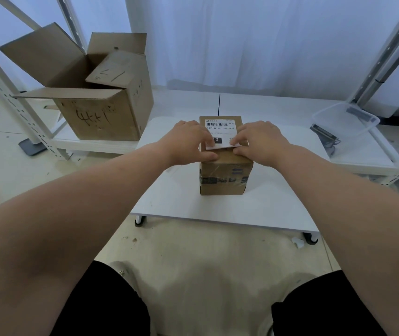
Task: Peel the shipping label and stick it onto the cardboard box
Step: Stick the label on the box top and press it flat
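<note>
A small brown cardboard box point(225, 177) stands on a low white table point(176, 195). A white shipping label point(220, 127) with a barcode lies on the box's top; its far part is flat, its near edge is slightly lifted. My left hand point(188, 141) rests on the label's left side, thumb along the box's near top edge. My right hand point(259, 139) presses the label's near right corner with its fingers. Both hands cover the middle of the label.
A large open cardboard box point(101, 112) with handwriting sits on a low shelf at the left. A clear plastic bin point(346, 120) lies on the right shelf. White metal rack posts rise at both sides. My knees in black shorts are below.
</note>
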The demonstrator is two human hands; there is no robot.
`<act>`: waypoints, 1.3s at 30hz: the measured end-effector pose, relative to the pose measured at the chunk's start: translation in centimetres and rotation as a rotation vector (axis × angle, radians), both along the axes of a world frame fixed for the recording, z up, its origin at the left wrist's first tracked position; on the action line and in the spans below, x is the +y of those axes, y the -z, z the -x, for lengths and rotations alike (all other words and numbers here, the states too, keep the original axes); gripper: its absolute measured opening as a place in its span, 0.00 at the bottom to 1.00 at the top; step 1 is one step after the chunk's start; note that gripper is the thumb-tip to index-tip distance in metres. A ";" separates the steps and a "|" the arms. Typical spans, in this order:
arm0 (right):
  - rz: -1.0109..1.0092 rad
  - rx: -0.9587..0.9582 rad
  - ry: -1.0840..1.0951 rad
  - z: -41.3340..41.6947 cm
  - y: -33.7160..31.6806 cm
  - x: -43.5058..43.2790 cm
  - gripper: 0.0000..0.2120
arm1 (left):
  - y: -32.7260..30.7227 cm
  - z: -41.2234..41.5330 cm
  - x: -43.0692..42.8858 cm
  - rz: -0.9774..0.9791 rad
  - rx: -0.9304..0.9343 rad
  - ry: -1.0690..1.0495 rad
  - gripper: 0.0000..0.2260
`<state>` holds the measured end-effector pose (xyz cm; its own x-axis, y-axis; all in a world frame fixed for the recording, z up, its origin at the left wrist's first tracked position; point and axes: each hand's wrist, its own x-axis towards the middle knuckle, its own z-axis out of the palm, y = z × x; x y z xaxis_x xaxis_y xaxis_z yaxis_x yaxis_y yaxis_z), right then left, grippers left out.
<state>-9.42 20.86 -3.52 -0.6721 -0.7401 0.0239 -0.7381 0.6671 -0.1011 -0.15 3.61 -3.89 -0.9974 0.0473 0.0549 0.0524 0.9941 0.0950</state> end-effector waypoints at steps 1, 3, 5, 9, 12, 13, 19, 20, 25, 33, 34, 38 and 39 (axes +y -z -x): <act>-0.002 0.008 -0.003 0.0 0.1 -0.1 0.14 | 0.0 0.0 0.1 -0.011 -0.003 0.003 0.18; -0.015 0.038 -0.021 0.0 0.1 -0.3 0.14 | -0.1 0.1 0.4 -0.028 -0.026 0.004 0.18; -0.019 0.069 -0.050 -0.3 0.1 -0.7 0.13 | -0.1 0.1 0.6 -0.036 -0.056 0.001 0.20; -0.014 0.137 -0.116 -0.7 0.1 -1.3 0.13 | -0.1 0.1 0.6 -0.020 -0.097 -0.005 0.22; -0.005 0.143 -0.130 -1.0 0.0 -1.2 0.13 | 0.0 0.1 0.5 -0.017 -0.116 -0.022 0.23; 0.001 0.134 -0.129 -1.1 -0.1 -1.1 0.13 | 0.1 0.1 0.4 -0.022 -0.113 -0.025 0.23; 0.034 0.014 -0.106 -1.6 -0.4 -0.5 0.12 | -0.3 0.2 0.6 -0.020 -0.186 -0.046 0.21; 0.036 0.001 -0.104 -1.6 -0.4 -0.4 0.12 | -0.4 0.2 0.6 -0.024 -0.203 -0.046 0.20; 0.055 -0.035 -0.083 -1.8 -0.4 -0.3 0.12 | -0.8 -0.3 1.0 0.021 -0.236 -0.006 0.20; 0.114 -0.154 -0.014 -1.8 -0.3 -0.3 0.14 | -0.9 -1.6 1.1 -0.003 -0.255 0.046 0.17; 0.145 -0.162 0.003 -1.8 -0.1 -0.4 0.13 | -0.9 -1.7 1.0 0.002 -0.252 0.059 0.17; 0.277 -0.256 0.097 -1.6 0.6 -0.9 0.06 | -1.0 -1.6 1.2 -0.171 -0.195 -0.013 0.15; 0.291 -0.271 0.122 -1.5 0.8 -1.0 0.07 | -0.9 -1.5 1.3 -0.269 -0.160 -0.063 0.14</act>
